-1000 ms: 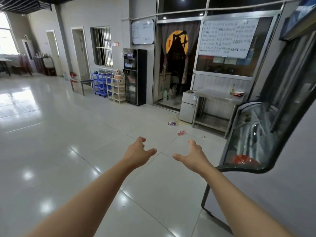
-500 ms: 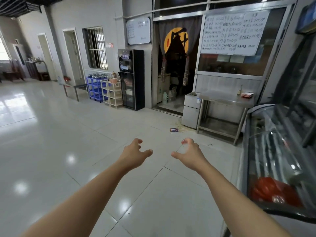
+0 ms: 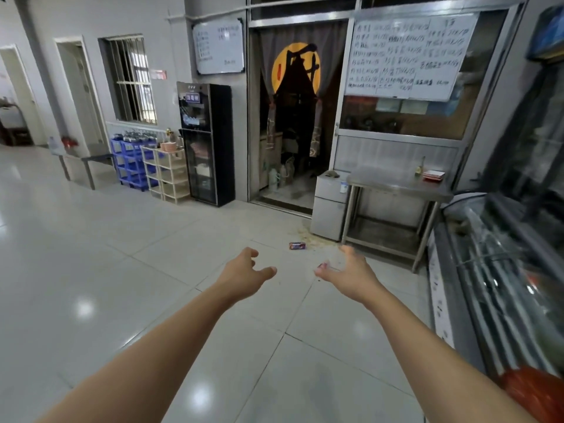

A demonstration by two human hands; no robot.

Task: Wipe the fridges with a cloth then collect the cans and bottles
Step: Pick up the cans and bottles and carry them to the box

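A crushed can (image 3: 297,246) lies on the tiled floor ahead, close to a small silver fridge (image 3: 329,206). A second pinkish can (image 3: 322,265) peeks out just behind my right thumb. My left hand (image 3: 244,274) and my right hand (image 3: 352,277) reach forward over the floor, fingers loosely spread, holding nothing. A glass-topped chest freezer (image 3: 500,288) runs along the right edge. A tall black display cabinet (image 3: 206,143) stands against the back wall. No cloth is in view.
A steel table (image 3: 399,186) stands beside the small fridge, with a bottle and a red tray on top. Spilled debris stains the floor by the fridge. Blue and beige racks (image 3: 152,166) line the left wall. A curtained doorway (image 3: 293,117) opens behind.
My view has moved forward and turned left; the freezer slid toward the right edge. The cans and small fridge look closer. Both hands stay out in front, spread and holding nothing.
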